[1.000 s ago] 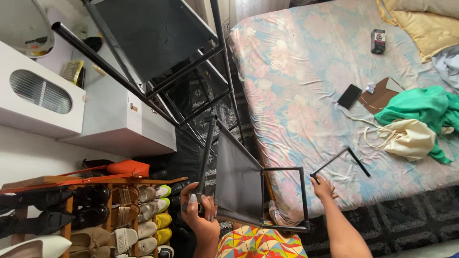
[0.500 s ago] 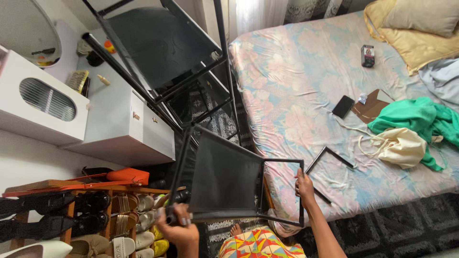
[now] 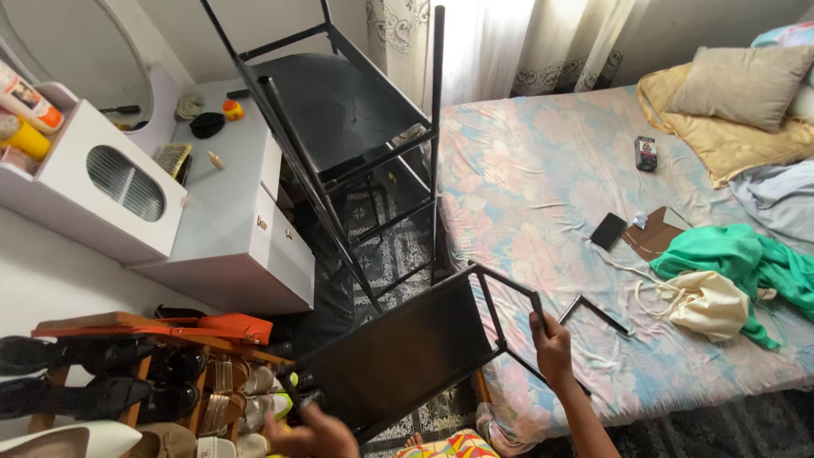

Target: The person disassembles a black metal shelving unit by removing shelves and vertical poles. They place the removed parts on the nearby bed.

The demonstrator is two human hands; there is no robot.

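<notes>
The right hand (image 3: 551,346) has its grip closed around a thin bar of the black metal frame (image 3: 500,318), at the edge of the bed (image 3: 526,195); the left hand (image 3: 315,432), low in the view, grips the lower edge of the dark flat panel (image 3: 398,360) fixed to that frame; the panel hangs tilted between the hands, above the floor and beside the shoe rack (image 3: 127,373); a taller black shelf frame (image 3: 339,119) leans behind it, near the white dresser (image 3: 229,212); a phone (image 3: 608,230), a green cloth (image 3: 738,259) and a loose L-shaped black bar (image 3: 593,310) lie on the bed.
</notes>
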